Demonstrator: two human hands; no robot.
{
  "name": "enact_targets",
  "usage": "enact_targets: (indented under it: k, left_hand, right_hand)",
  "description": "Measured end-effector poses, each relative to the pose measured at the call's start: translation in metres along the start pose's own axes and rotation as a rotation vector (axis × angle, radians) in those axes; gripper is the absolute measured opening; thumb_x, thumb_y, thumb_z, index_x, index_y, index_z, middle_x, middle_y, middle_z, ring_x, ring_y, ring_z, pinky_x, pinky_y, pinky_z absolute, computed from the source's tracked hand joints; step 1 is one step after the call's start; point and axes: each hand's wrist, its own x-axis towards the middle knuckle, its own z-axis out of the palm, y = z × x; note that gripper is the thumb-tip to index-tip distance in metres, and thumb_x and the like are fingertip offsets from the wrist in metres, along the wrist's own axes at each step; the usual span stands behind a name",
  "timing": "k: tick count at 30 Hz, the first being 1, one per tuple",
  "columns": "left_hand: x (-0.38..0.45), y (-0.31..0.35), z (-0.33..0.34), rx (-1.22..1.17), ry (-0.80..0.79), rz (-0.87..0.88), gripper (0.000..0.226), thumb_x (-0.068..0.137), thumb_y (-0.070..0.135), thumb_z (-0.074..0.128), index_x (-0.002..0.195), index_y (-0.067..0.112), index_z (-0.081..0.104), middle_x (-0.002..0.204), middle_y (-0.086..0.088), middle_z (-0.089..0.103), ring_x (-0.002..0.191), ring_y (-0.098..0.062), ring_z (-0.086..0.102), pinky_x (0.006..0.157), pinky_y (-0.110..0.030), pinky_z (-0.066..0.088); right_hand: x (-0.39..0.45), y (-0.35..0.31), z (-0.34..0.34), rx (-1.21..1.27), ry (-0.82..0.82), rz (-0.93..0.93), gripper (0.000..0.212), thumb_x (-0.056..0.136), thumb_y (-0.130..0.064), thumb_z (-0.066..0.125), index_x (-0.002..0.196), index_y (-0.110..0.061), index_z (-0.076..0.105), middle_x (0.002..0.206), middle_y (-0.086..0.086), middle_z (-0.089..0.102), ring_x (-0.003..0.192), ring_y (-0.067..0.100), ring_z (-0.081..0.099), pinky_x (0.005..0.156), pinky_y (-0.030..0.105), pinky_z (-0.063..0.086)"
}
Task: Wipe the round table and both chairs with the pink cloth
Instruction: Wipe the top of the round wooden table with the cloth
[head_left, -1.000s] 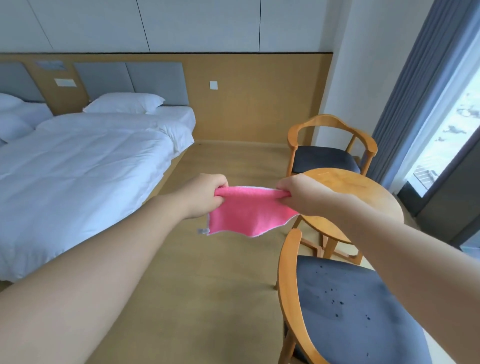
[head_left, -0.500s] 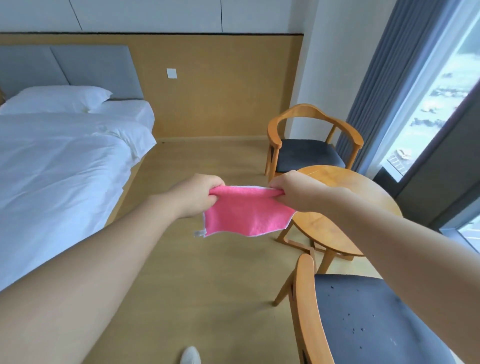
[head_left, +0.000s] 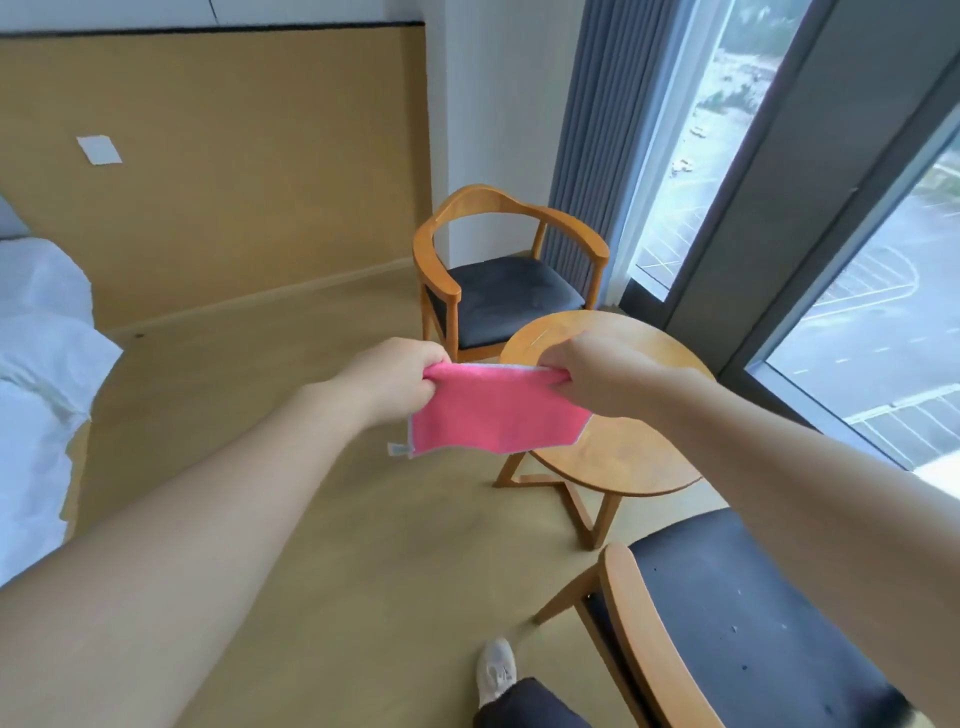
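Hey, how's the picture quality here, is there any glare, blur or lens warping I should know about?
Head view: daylight from the window lights the room evenly, with no harsh glare on the round table; wide-angle warping bends the window frames and stretches both forearms; the edges look soft, though the pink cloth held between left hand and right hand is clear.

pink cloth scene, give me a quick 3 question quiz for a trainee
1. True or false: the pink cloth lies flat on the round table.
2. Which hand grips the cloth: A left hand only, B right hand only, C both?
3. Fill in: white specks dot the dark seat of the ____ chair, not the far chair.

Key: 1 false, it is held stretched in the air; 2 C; 3 near.
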Motion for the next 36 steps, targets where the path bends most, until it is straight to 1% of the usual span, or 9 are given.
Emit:
enact_targets:
  k: [6, 12, 16, 18, 21, 25, 29, 33, 36]
  left_hand:
    - [0.123, 0.004, 0.011, 0.058, -0.05, 0.105, 0.024, 0.083, 0.009, 0.046, 0.074, 0.031, 0.052, 0.082, 0.005, 0.061, 0.078, -0.018, 0.057, 0.061, -0.033, 0.045]
    - [0.257, 0.019, 0.026, 0.089, -0.121, 0.199, 0.022, 0.085, 0.014, 0.053, 0.074, 0.033, 0.05, 0.075, 0.011, 0.056, 0.069, -0.011, 0.055, 0.051, -0.023, 0.036]
    - [0.33, 0.031, 0.033, 0.076, -0.134, 0.271, 0.015, 0.085, 0.016, 0.06, 0.087, 0.031, 0.056, 0.084, 0.01, 0.057, 0.077, -0.014, 0.059, 0.058, -0.024, 0.047]
    - [0.357, 0.039, 0.04, 0.071, -0.148, 0.299, 0.014, 0.086, 0.016, 0.059, 0.09, 0.029, 0.058, 0.086, 0.009, 0.058, 0.079, -0.013, 0.059, 0.064, -0.03, 0.054]
    - [0.394, 0.048, 0.052, 0.064, -0.209, 0.341, 0.016, 0.086, 0.011, 0.055, 0.085, 0.027, 0.059, 0.082, 0.006, 0.058, 0.078, -0.014, 0.058, 0.07, -0.039, 0.056]
    - [0.436, 0.052, 0.077, 0.069, -0.353, 0.4, 0.025, 0.085, 0.006, 0.051, 0.077, 0.029, 0.057, 0.076, 0.005, 0.059, 0.073, -0.015, 0.057, 0.067, -0.04, 0.054]
    - [0.475, 0.049, 0.111, 0.087, -0.5, 0.486, 0.025, 0.084, 0.004, 0.048, 0.082, 0.027, 0.058, 0.081, 0.006, 0.058, 0.075, -0.016, 0.055, 0.059, -0.031, 0.043]
    - [0.504, 0.033, 0.153, 0.1, -0.66, 0.561, 0.025, 0.083, 0.004, 0.049, 0.086, 0.026, 0.059, 0.084, 0.002, 0.059, 0.076, -0.018, 0.056, 0.063, -0.032, 0.047]
    - [0.513, 0.018, 0.179, 0.143, -0.789, 0.622, 0.023, 0.085, 0.006, 0.049, 0.091, 0.027, 0.059, 0.087, 0.002, 0.058, 0.077, -0.018, 0.056, 0.066, -0.033, 0.048]
  right_hand:
    - [0.054, 0.077, 0.016, 0.067, -0.025, 0.17, 0.023, 0.084, -0.005, 0.042, 0.077, -0.02, 0.058, 0.07, -0.004, 0.053, 0.068, 0.018, 0.05, 0.051, 0.027, 0.035]
    - [0.107, 0.171, 0.023, 0.15, -0.044, 0.327, 0.029, 0.078, -0.002, 0.044, 0.061, -0.026, 0.04, 0.063, -0.006, 0.045, 0.068, 0.021, 0.046, 0.05, 0.028, 0.03]
    - [0.129, 0.226, 0.017, 0.165, -0.014, 0.429, 0.02, 0.08, -0.004, 0.048, 0.077, -0.022, 0.055, 0.071, -0.004, 0.053, 0.073, 0.021, 0.052, 0.055, 0.027, 0.035]
    - [0.134, 0.246, 0.018, 0.175, -0.004, 0.483, 0.02, 0.079, -0.003, 0.048, 0.082, -0.02, 0.059, 0.069, -0.004, 0.052, 0.073, 0.021, 0.051, 0.053, 0.027, 0.035]
    - [0.137, 0.27, 0.029, 0.186, -0.001, 0.578, 0.021, 0.081, -0.005, 0.048, 0.088, -0.016, 0.063, 0.07, -0.004, 0.052, 0.074, 0.022, 0.052, 0.056, 0.028, 0.038]
    - [0.139, 0.289, 0.053, 0.215, -0.045, 0.712, 0.02, 0.083, -0.008, 0.049, 0.089, -0.014, 0.066, 0.082, 0.002, 0.064, 0.079, 0.023, 0.058, 0.067, 0.036, 0.05]
    - [0.139, 0.291, 0.088, 0.276, -0.132, 0.9, 0.016, 0.08, -0.009, 0.048, 0.078, -0.02, 0.06, 0.07, -0.003, 0.056, 0.07, 0.02, 0.054, 0.052, 0.025, 0.039]
    - [0.139, 0.267, 0.133, 0.411, -0.18, 1.104, 0.019, 0.084, -0.009, 0.051, 0.086, -0.019, 0.066, 0.079, 0.0, 0.064, 0.076, 0.021, 0.062, 0.067, 0.036, 0.055]
    - [0.144, 0.244, 0.163, 0.476, -0.246, 1.211, 0.019, 0.084, -0.008, 0.051, 0.086, -0.02, 0.067, 0.077, 0.001, 0.065, 0.071, 0.021, 0.063, 0.062, 0.035, 0.054]
